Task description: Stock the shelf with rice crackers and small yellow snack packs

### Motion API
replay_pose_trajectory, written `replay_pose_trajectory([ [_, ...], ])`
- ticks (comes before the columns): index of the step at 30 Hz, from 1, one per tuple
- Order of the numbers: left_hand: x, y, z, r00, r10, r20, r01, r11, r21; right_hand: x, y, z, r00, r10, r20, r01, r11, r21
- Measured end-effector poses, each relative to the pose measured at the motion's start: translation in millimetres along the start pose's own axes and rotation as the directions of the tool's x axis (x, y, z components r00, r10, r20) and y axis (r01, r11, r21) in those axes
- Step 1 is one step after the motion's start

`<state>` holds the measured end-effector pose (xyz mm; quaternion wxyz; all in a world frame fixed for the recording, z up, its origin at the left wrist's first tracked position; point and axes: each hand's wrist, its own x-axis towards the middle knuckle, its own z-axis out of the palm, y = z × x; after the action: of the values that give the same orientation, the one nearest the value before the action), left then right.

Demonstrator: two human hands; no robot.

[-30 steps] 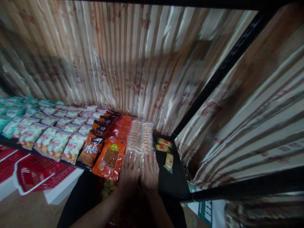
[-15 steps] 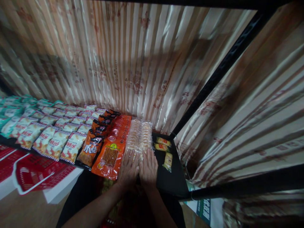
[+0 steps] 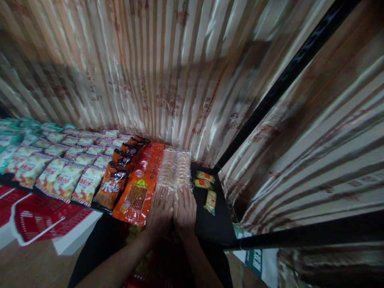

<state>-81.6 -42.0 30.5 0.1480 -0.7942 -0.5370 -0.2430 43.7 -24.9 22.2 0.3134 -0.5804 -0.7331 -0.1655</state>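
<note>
Two rows of clear-wrapped round crackers lie side by side on the black shelf. My left hand rests flat on the front end of the left cracker row, fingers stretched out. Beside it, my right hand lies flat on the front of the right cracker row. The palms cover the near ends of both rows. Just left of my left hand is an orange packet of snack sticks, with more orange packets behind it. Three small yellow packets lie on the shelf right of my right hand.
Left along the shelf stand black-and-orange snack bags, rows of white snack bags and green bags. A red basket is below the shelf on the left. A black post rises at the right before a striped curtain.
The view has shifted slightly, so everything sits a little further left. Both hands stay flat on the cracker rows, with no clear movement against them.
</note>
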Motion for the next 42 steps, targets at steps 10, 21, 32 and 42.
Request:
replay_pose_trajectory([
  [10, 2, -1, 2, 0.999, -0.041, -0.022, 0.042, 0.999, 0.012, 2, -3, 3, 1.0, 0.012, -0.003, -0.012, 1.0, 0.011],
  [21, 2, -2, 5, 0.998, -0.051, -0.036, 0.051, 0.999, 0.007, 3, 0, 3, 1.0, 0.004, -0.016, -0.004, 1.0, 0.012],
  [32, 1, -5, 3, 0.997, -0.019, -0.074, 0.02, 1.0, 0.017, 5, 6, 5, 0.999, -0.038, -0.02, 0.038, 0.999, -0.003],
  [42, -1, -4, 6, 0.998, -0.018, -0.066, 0.02, 0.999, 0.033, 6, 10, 0, 0.999, -0.052, 0.01, 0.052, 0.999, -0.017],
])
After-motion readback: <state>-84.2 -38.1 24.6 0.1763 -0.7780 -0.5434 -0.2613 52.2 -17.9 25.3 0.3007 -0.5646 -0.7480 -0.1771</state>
